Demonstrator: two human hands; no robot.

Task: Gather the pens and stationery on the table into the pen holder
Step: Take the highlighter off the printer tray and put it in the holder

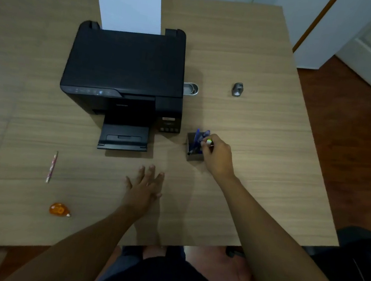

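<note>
A small grey square pen holder stands right of the printer's front and holds several blue pens. My right hand is over the holder's right side, fingers pinched on a pen with a white-yellow tip that leans into the holder. Flat on the table near the front middle lies my left hand, fingers spread and holding nothing. At the left a pink patterned pencil lies on the table. An orange correction-tape dispenser rests nearer the front left edge.
A black printer with upright white paper fills the table's middle back. A small metal tin sits at its right side. Further right stands a grey binder clip. The table's front edge is near my lap.
</note>
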